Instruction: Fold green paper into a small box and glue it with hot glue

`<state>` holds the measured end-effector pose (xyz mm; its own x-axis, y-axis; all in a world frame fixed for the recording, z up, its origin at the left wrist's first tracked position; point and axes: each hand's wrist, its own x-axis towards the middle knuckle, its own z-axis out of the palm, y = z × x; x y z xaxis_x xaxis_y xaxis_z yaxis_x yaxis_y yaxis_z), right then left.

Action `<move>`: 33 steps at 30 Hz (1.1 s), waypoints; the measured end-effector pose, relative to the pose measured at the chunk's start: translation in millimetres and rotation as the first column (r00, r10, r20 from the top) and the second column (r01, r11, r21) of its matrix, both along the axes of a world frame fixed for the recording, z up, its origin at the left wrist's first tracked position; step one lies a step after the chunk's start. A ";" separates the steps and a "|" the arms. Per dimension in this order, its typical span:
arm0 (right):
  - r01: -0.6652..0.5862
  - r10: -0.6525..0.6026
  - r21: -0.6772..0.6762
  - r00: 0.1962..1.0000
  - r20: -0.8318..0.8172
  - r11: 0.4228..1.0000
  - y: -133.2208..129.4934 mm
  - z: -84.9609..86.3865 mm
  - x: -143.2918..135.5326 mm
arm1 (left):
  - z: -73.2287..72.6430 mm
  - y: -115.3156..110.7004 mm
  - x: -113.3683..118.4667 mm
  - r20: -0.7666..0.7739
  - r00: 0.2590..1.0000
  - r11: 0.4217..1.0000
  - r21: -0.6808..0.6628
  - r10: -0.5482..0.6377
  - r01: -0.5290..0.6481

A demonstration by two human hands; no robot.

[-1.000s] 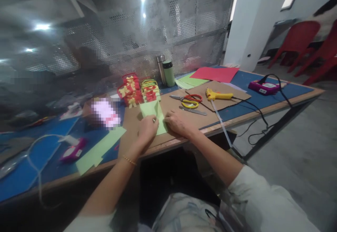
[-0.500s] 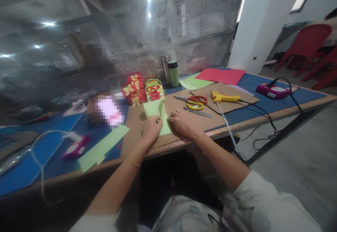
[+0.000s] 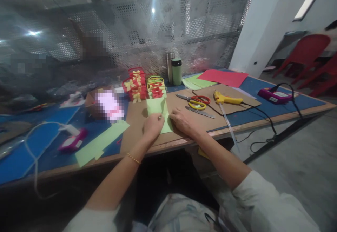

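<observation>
A sheet of light green paper point(image 3: 156, 106) lies on the brown cardboard in front of me, its left part folded up and standing towards the far side. My left hand point(image 3: 153, 126) is closed on the paper's near left part, thumb and fingers pressed together. At the paper's right edge, my right hand point(image 3: 182, 120) rests low with bent fingers pinching or pressing it; the fingertips are partly hidden. Just beyond the paper stand small red gift bags point(image 3: 137, 88) with yellow bows and green ones point(image 3: 157, 88) with red bows.
Right of my hands lie scissors point(image 3: 198, 102), a knife-like blade point(image 3: 200, 112) and a yellow glue gun point(image 3: 228, 98) with a trailing cable. Red paper point(image 3: 226, 77), a green bottle point(image 3: 177, 72) and a steel flask point(image 3: 170, 67) are behind. Green strips point(image 3: 102, 145) lie left, near a purple power block point(image 3: 73, 140).
The camera view has shifted slightly. Both hands stay at the green paper in nearly the same pose, and its raised flap looks slightly lower.
</observation>
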<state>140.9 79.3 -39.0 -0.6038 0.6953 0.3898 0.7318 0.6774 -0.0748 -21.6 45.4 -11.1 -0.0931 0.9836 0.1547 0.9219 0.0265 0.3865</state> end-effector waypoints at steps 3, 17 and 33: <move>0.001 -0.001 -0.011 1.000 -0.011 1.000 0.2 -0.4 0.9 | 0.9 0.5 -0.1 0.021 1.000 1.000 -0.011 -0.007 0.007; -0.027 0.027 -0.043 1.000 0.010 0.999 -4.1 0.9 3.8 | 0.5 0.4 -3.1 0.092 0.995 1.000 -0.010 -0.026 0.027; 0.007 -0.006 -0.042 1.000 0.027 0.999 -4.5 1.6 0.6 | -4.4 -2.7 -1.7 0.018 0.999 0.999 -0.005 -0.050 0.050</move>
<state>141.5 74.8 -37.4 -0.6091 0.7146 0.3440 0.7383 0.6693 -0.0831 -23.3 42.7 -15.5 -0.0464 0.9878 0.1486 0.9150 -0.0176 0.4032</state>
